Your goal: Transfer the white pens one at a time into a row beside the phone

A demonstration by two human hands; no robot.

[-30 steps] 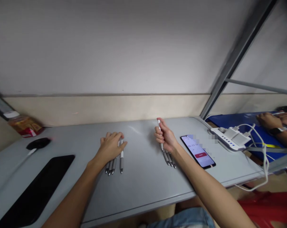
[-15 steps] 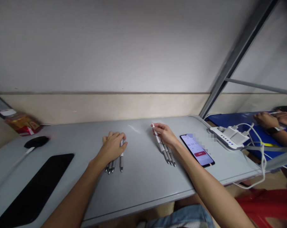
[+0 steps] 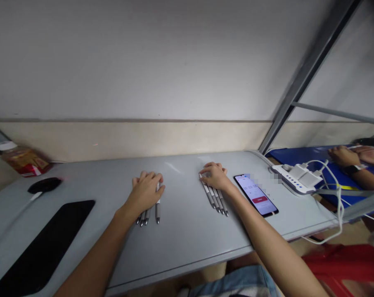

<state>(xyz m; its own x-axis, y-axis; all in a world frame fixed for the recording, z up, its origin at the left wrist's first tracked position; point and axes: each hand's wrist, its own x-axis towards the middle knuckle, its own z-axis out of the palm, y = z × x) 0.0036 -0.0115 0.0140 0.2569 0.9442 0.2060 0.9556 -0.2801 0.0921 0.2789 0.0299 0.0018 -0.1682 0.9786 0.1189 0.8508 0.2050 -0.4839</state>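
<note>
My left hand (image 3: pixel 146 187) rests on the grey table with its fingers curled over a group of pens (image 3: pixel 147 215). Between its thumb and index finger is one white pen with a grey grip (image 3: pixel 157 210), a little apart from the others, tip toward me. The upper ends of those pens are hidden under the hand. To the right, my right hand (image 3: pixel 214 175) has its thumb and index finger closed at the upper end of a white pen (image 3: pixel 207 194). That pen lies at the left of a slanted row of similar pens (image 3: pixel 221 203), partly covered by the hand.
A lit phone (image 3: pixel 256 194) showing a timer lies right of my right hand. Beyond it sits a power strip (image 3: pixel 294 180) with white plugs and cables. At left are a black mat (image 3: pixel 47 247), a black puck-shaped device (image 3: pixel 44 185) and a bottle (image 3: pixel 24 161). Another person's hands (image 3: pixel 348 156) rest at a blue table.
My right hand has lowered its pen from a tilted position, top end raised, down beside the others in the row. The left hand stays in place on its pens.
</note>
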